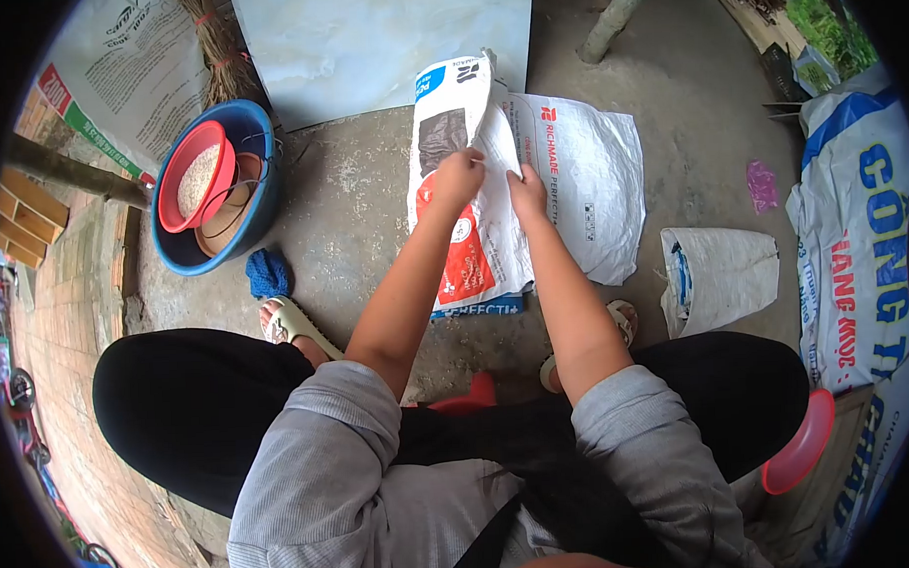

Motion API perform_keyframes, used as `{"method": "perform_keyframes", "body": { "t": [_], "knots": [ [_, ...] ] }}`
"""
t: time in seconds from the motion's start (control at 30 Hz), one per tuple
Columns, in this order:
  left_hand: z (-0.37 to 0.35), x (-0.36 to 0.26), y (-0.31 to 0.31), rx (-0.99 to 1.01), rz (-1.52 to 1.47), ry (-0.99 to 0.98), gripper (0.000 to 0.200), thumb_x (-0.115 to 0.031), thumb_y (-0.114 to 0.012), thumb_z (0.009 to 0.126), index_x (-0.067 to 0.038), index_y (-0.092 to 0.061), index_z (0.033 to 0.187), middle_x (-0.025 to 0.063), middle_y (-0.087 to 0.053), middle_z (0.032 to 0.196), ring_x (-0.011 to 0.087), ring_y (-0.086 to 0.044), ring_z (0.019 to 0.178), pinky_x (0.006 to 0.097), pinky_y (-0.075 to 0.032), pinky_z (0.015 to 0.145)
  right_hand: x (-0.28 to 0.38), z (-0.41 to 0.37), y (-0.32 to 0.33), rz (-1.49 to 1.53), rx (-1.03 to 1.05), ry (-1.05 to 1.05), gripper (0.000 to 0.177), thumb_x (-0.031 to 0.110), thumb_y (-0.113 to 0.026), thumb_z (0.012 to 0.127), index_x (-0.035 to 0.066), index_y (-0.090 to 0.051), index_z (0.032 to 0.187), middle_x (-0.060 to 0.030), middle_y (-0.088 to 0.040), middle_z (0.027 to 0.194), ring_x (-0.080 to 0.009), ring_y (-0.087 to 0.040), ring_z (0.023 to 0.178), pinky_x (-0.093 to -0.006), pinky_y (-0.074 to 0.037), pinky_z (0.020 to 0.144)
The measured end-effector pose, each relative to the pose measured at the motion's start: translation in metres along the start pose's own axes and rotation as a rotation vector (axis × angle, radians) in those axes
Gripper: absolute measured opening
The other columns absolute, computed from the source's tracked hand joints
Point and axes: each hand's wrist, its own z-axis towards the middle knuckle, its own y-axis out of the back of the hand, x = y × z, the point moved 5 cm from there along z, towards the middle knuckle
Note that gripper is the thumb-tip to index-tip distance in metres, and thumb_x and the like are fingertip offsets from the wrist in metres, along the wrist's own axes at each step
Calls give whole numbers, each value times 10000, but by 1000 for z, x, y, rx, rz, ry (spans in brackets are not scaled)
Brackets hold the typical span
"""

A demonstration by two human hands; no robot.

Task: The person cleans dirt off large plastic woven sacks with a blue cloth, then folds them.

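A white woven sack with red, blue and dark printing point(471, 258) lies on the concrete in front of me. My left hand point(458, 177) is closed on a fold of it near its middle. Close by on the right, my right hand point(528, 193) pinches the sack's white edge between thumb and fingers. Another white sack with red lettering point(596, 189) is spread flat beside and partly under the first. Beneath the near end, a strip of blue printed sack point(515, 304) shows. The fingertips of my left hand are partly hidden by the fold.
At left, a blue basin point(162, 234) holds a red bowl point(172, 194) of pale grains. A blue cloth point(268, 272) lies near my foot. To the right are a folded white sack point(740, 274), a pink plastic scrap point(761, 186) and large printed sacks point(848, 240). A marbled panel point(376, 46) stands behind.
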Motion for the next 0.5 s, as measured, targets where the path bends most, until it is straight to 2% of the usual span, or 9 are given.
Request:
{"method": "perform_keyframes", "body": {
  "t": [0.03,0.1,0.17,0.23,0.27,0.37,0.4,0.43,0.5],
  "knots": [
    [-2,-1,18,-322,232,-121,282,-132,-587,831,-32,-683,1076,172,-691,1013,333,-691,822,434,-548,731,6,-6,-4,3,-1,-2,424,272,-624,897,89,-606,1279,-174,-681,1150,-240,-661,1018,-358,-489,909],
    [-8,6,22,-400,347,-207,297,-134,-611,813,-64,-670,1095,172,-669,1043,347,-663,908,445,-528,787,33,-23,2,-153,-294,275,367,238,-600,855,103,-632,1195,-220,-672,1114,-387,-644,1017,-451,-488,902],
    [-19,4,19,-475,459,-292,323,-136,-635,794,-96,-657,1114,173,-646,1074,360,-634,994,456,-508,844,47,-29,1,-206,-243,231,394,214,-584,851,104,-616,1228,-225,-653,1175,-388,-620,1098,-456,-476,957],
    [-36,3,17,-629,439,-348,473,-138,-674,765,-144,-591,1230,202,-562,1232,396,-521,1174,474,-432,970,44,-25,1,-208,-229,153,394,218,-584,848,99,-617,1223,-221,-649,1185,-400,-611,1101,-445,-479,945],
    [-36,15,12,-559,407,-278,614,-216,-680,800,-211,-477,1380,241,-416,1433,465,-390,1315,530,-330,1081,43,-24,2,-211,-231,150,394,218,-584,848,99,-617,1223,-221,-649,1185,-400,-611,1101,-445,-479,945],
    [-35,49,-9,-473,561,-230,704,-349,-648,852,-271,-353,1487,249,-343,1511,487,-304,1391,582,-248,1131,2,-10,-4,-114,-189,14,393,196,-598,851,80,-612,1227,-199,-667,1164,-351,-627,1102,-393,-476,938],
    [-31,61,-12,-373,574,-162,740,-449,-584,892,-315,-248,1538,220,-257,1576,476,-215,1444,608,-180,1150,-12,-7,-9,105,-110,15,369,185,-607,857,64,-617,1205,-180,-677,1112,-306,-632,1053,-370,-469,917],
    [-31,62,-11,-373,574,-162,740,-449,-584,892,-315,-248,1538,220,-257,1576,476,-215,1444,608,-180,1150,-20,-5,-15,325,-31,17,345,175,-616,862,48,-623,1183,-161,-687,1061,-261,-637,1004,-348,-461,895],
    [-29,62,-10,-286,566,-122,721,-478,-569,900,-322,-268,1536,202,-264,1578,452,-222,1450,595,-175,1155,-32,-2,-20,438,-74,-14,302,170,-624,868,32,-631,1136,-144,-677,1017,-230,-614,950,-340,-453,869]
  ]
}}
